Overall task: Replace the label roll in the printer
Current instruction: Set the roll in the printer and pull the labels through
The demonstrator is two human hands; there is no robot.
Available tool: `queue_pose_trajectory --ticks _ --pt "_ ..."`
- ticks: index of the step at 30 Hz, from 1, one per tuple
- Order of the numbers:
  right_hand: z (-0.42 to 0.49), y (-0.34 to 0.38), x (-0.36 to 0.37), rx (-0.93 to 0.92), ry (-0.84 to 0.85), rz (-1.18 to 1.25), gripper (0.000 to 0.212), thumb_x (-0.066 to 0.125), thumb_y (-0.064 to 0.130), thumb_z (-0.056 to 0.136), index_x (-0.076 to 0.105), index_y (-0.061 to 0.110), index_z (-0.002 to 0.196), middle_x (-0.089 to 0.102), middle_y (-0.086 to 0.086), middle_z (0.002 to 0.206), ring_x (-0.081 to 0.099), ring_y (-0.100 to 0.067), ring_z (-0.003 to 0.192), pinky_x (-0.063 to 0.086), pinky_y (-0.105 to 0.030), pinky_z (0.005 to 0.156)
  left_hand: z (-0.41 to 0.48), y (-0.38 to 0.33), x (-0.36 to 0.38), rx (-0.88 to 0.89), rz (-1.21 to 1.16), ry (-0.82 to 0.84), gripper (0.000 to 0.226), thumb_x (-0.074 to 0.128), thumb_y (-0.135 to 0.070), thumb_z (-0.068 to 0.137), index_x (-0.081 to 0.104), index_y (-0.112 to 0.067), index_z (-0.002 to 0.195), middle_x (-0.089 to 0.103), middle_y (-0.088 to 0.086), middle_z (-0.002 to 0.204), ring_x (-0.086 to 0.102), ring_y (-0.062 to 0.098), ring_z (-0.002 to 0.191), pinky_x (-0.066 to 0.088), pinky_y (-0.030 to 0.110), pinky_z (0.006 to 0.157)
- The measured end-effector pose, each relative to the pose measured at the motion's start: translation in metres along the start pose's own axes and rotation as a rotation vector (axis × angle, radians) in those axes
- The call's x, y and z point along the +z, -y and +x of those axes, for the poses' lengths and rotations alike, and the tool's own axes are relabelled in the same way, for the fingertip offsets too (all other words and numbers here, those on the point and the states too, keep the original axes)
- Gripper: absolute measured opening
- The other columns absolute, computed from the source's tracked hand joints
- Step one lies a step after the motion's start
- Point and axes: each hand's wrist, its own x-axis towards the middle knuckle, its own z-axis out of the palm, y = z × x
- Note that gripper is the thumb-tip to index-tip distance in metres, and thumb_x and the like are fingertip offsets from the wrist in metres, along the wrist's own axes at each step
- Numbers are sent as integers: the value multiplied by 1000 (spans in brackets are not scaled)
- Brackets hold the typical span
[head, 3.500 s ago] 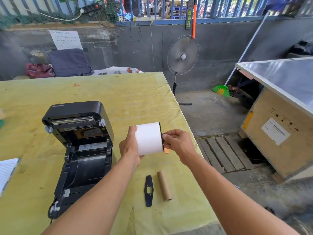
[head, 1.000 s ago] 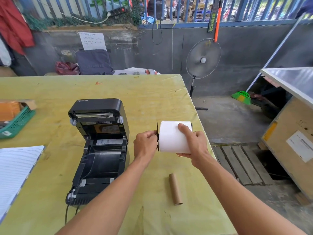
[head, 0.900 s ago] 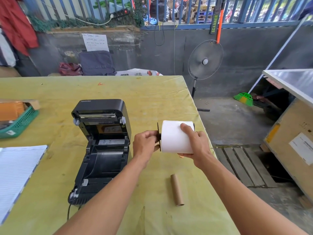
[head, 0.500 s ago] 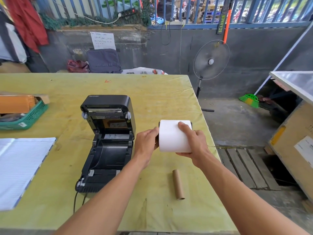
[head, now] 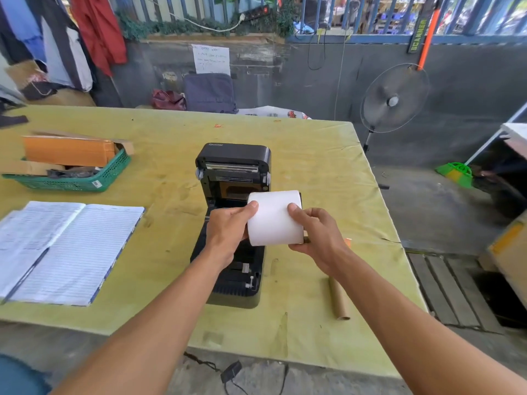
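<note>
A full white label roll [head: 274,219] hangs lying on its side over the open bay of the black label printer [head: 232,163]. My left hand [head: 228,232] grips its left end and my right hand [head: 316,235] grips its right end. The printer's lid stands raised at the back, and its bay is partly hidden by the roll and my hands. An empty brown cardboard core [head: 338,299] lies on the yellow-green table [head: 313,155], to the right of the printer.
An open lined notebook [head: 65,249] lies at the left. Behind it a green basket [head: 74,181] holds cardboard boxes. The table's right edge drops to a wooden pallet [head: 450,289] on the floor. A cable [head: 231,372] trails below the table's front edge.
Both hands have carried the roll leftward from beside the printer to above its open bay. My view has shifted left, bringing the notebook and basket further in.
</note>
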Motion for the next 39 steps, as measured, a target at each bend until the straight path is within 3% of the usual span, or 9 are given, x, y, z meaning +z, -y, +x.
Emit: queue_pose_trajectory --ticks 10,15,18,20,23,28,31,35,39 --pt "7 -2 97 -110 -140 -315 69 70 50 86 52 6 136 63 -10 125 63 -29 110 52 -49 98 49 3 -84 48 115 81 26 73 -41 79 79 -17 70 78 3 87 72 29 90 58 50 85" --pt "10 -6 129 -129 -188 -355 29 74 42 85 60 18 94 70 -4 96 70 -29 95 56 -51 91 69 5 -108 46 133 137 30 70 -32 87 73 -7 72 76 8 90 71 29 92 56 47 90" --pt "13 -15 139 -115 -223 -369 51 74 42 84 59 9 120 71 -11 113 69 -30 99 56 -49 93 81 15 -115 35 133 203 39 66 -29 91 70 10 85 73 15 88 68 32 84 55 50 91" --pt "17 -22 141 -120 -245 -394 59 74 44 83 57 10 128 69 -10 117 69 -28 99 56 -47 93 87 24 -115 13 140 236 36 64 -28 92 70 7 83 61 9 83 56 23 76 54 44 85" --pt "24 -33 139 -114 -256 -409 59 74 46 82 58 13 128 70 -8 114 70 -26 96 57 -47 91 91 35 -110 13 150 234 33 63 -29 93 72 1 81 65 10 81 55 20 75 47 31 72" --pt "37 -46 127 -92 -244 -440 56 72 52 79 59 18 122 72 -5 106 71 -21 90 58 -46 86 92 51 -100 -54 139 248 33 63 -29 93 71 1 81 72 7 93 62 14 83 53 36 93" --pt "43 -49 124 -88 -243 -458 60 70 58 75 59 20 121 72 -4 105 70 -21 91 58 -47 86 94 55 -95 -63 122 226 26 65 -27 93 76 -4 98 74 0 107 67 12 96 52 33 95" --pt "46 -53 122 -96 -241 -450 67 66 64 67 60 20 118 71 -4 106 70 -23 94 57 -49 88 95 60 -92 -101 109 214 20 66 -27 92 77 -14 82 72 -5 87 67 17 88 51 32 88" --pt "46 -57 122 -107 -229 -448 64 66 61 72 59 20 120 70 -5 108 68 -24 97 56 -48 90 95 64 -92 -137 80 201 21 68 -25 90 77 -14 75 77 0 97 71 21 96 53 42 96"
